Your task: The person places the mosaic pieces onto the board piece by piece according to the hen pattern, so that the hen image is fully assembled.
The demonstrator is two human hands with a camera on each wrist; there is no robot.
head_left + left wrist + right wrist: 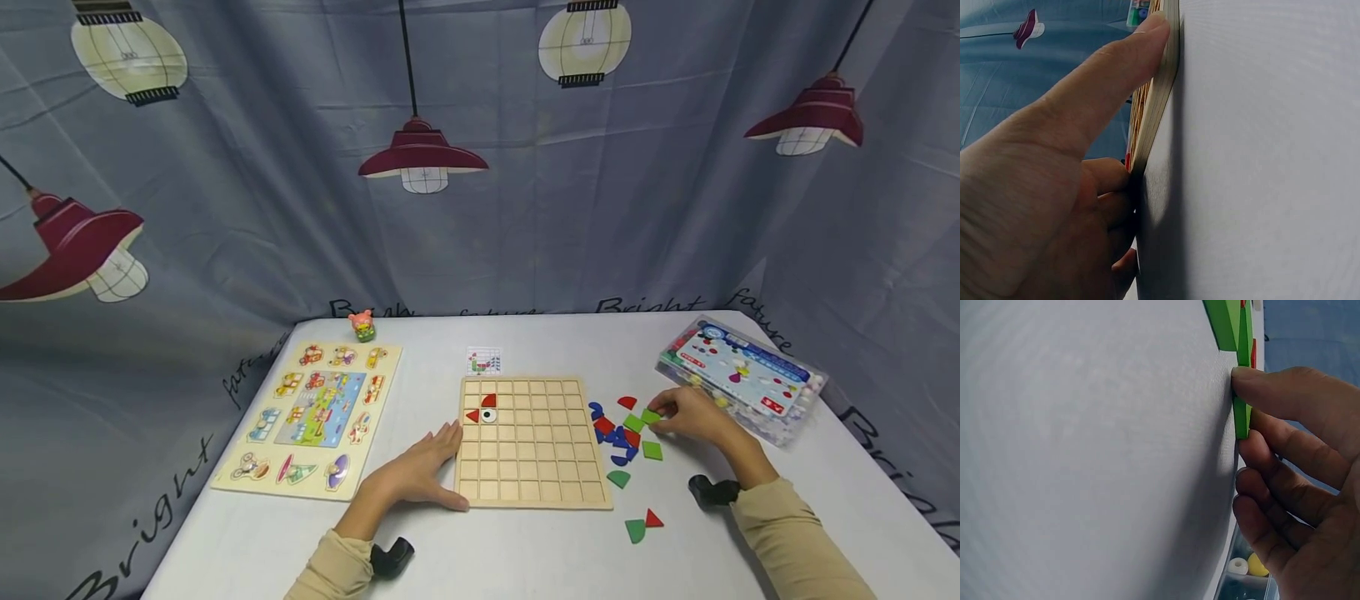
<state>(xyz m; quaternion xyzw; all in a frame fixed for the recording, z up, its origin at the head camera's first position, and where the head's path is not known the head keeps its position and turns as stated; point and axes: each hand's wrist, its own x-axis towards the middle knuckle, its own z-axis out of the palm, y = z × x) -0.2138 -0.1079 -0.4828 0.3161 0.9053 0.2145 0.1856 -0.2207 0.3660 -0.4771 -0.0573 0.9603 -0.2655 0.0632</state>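
Note:
A wooden grid board (pixel 534 475) lies at mid-table, with two red pieces and a white eye-like disc (pixel 489 415) in its upper left cells. My left hand (pixel 422 471) rests along the board's left side, fingers extended and thumb (pixel 1141 53) against its edge. Over to the right, my right hand (pixel 690 412) pinches a light green square (pixel 1243 419) between thumb and fingers, low over the table. Beside it lie a light green square (pixel 652 451), several blue pieces (pixel 619 437), a red quarter piece (pixel 627 402) and a dark green piece (pixel 618 478).
A small pattern card (pixel 483 361) lies behind the board. To the left is a picture puzzle board (pixel 311 417), with a small figurine (pixel 362 326) behind it. A clear plastic bead box (pixel 742 375) stands at right. Nearer the front lie a green piece (pixel 635 531) and a red triangle (pixel 653 519).

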